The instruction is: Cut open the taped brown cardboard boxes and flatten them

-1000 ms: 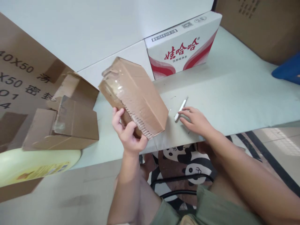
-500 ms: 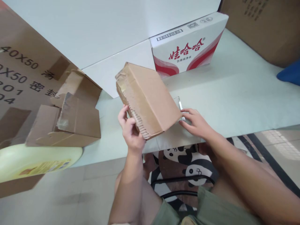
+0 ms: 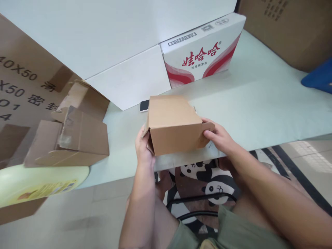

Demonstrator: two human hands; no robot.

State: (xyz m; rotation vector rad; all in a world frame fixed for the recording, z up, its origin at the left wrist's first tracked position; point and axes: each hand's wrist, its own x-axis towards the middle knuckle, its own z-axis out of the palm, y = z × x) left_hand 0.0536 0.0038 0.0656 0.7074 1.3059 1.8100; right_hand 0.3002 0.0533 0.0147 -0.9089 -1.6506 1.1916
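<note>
A brown cardboard box (image 3: 176, 138) is held between my two hands, over the near edge of the pale green table (image 3: 259, 100). My left hand (image 3: 145, 147) grips its left end, with some fingers hidden behind the loose flaps there. At the other end, my right hand (image 3: 216, 136) pinches a flap or corner, thumb in front and fingers behind. Beyond the box's left back corner lies a dark-screened, white-edged device (image 3: 144, 105), partly covered. A thin object (image 3: 194, 109) shows only slightly behind the right side of the box.
Left stands an opened cardboard box (image 3: 85, 135), beside a pale yellow-green container (image 3: 38, 180). A white carton with red print (image 3: 202, 58) stands at the back next to a white panel (image 3: 129, 76). A blue object (image 3: 317, 77) and a large brown carton (image 3: 290, 38) are at right.
The cardboard box has turned from a tilted pose to nearly level, its long side now facing me. My right hand has taken hold of its right end. The dark-screened device has come into view.
</note>
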